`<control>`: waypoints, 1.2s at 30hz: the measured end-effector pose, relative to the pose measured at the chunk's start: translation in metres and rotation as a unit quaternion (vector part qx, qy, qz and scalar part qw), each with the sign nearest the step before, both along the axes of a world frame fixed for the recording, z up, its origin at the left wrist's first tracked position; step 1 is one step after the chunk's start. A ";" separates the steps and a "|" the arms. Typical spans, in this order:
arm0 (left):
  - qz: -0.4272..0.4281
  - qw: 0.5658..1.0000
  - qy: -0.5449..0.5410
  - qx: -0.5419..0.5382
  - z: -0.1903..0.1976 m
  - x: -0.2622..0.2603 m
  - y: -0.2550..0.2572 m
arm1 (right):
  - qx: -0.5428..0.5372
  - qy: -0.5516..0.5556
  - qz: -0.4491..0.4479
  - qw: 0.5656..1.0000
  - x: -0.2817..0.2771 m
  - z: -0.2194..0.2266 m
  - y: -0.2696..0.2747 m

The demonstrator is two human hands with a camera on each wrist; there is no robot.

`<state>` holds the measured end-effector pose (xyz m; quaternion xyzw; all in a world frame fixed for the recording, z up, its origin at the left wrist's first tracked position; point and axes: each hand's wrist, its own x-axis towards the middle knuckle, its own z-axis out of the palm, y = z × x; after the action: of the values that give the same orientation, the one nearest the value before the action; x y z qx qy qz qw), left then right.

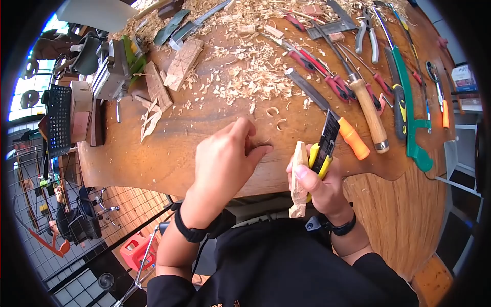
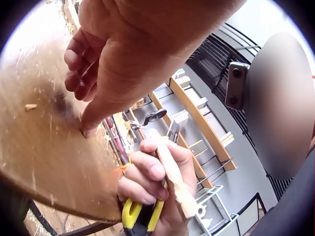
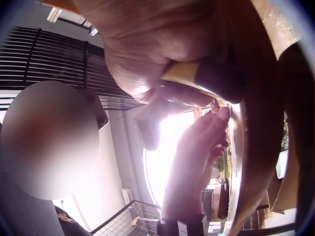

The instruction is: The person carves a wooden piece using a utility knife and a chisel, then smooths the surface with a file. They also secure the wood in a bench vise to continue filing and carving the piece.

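My left hand (image 1: 220,158) is over the table's near part, its fingers loosely curled and the thumb apart from them, with nothing visible in it. In the left wrist view the thumb of this hand (image 2: 123,64) points down at the wooden top. To its right, my right hand (image 1: 330,192) grips a carved pale wood piece (image 1: 299,176) together with a yellow and black utility knife (image 1: 327,135), whose dark blade points up and away. The right wrist view shows the knife's handle (image 3: 182,73) under the palm, and the left hand (image 3: 187,157) beyond.
Wood shavings (image 1: 250,82) cover the middle and back of the table (image 1: 128,158). On the right lie a wooden-handled tool (image 1: 369,115), an orange handle (image 1: 354,139), red-handled tools (image 1: 335,87) and a green saw (image 1: 406,107). A vise (image 1: 110,71) and wood offcuts (image 1: 184,64) are at the left.
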<state>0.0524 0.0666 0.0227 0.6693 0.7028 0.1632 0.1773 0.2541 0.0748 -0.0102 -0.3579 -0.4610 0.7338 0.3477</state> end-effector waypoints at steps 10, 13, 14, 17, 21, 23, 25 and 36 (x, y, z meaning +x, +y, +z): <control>0.079 0.985 -0.147 0.054 0.004 0.015 -0.016 | 0.001 0.002 -0.009 1.000 -0.007 0.001 0.000; 0.114 0.901 -0.417 -0.040 -0.002 0.026 -0.053 | -0.004 -0.010 0.028 1.000 -0.004 0.008 0.005; 0.093 0.894 -0.430 -0.087 0.004 0.027 -0.060 | 0.001 -0.010 0.020 1.000 -0.007 0.013 0.006; 0.060 0.897 -0.428 -0.090 -0.002 0.039 -0.074 | -0.006 0.008 0.027 1.000 -0.010 0.016 0.006; 0.117 0.872 -0.469 -0.079 -0.010 0.040 -0.086 | -0.050 -0.002 -0.019 0.999 -0.012 0.006 0.001; 0.137 0.837 -0.526 -0.065 -0.013 0.036 -0.096 | -0.043 0.009 -0.044 0.998 -0.018 0.005 0.000; 0.141 0.832 -0.533 -0.069 -0.013 0.031 -0.102 | -0.030 -0.014 -0.054 0.998 -0.024 0.007 -0.002; 0.171 0.863 -0.389 0.274 -0.043 -0.011 -0.118 | -0.133 0.029 0.027 0.990 -0.063 0.011 -0.012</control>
<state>0.0419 -0.0510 -0.0201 0.4426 0.6072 0.6237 0.2155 0.1915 0.0627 0.0008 -0.3665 -0.3587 0.8080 0.2902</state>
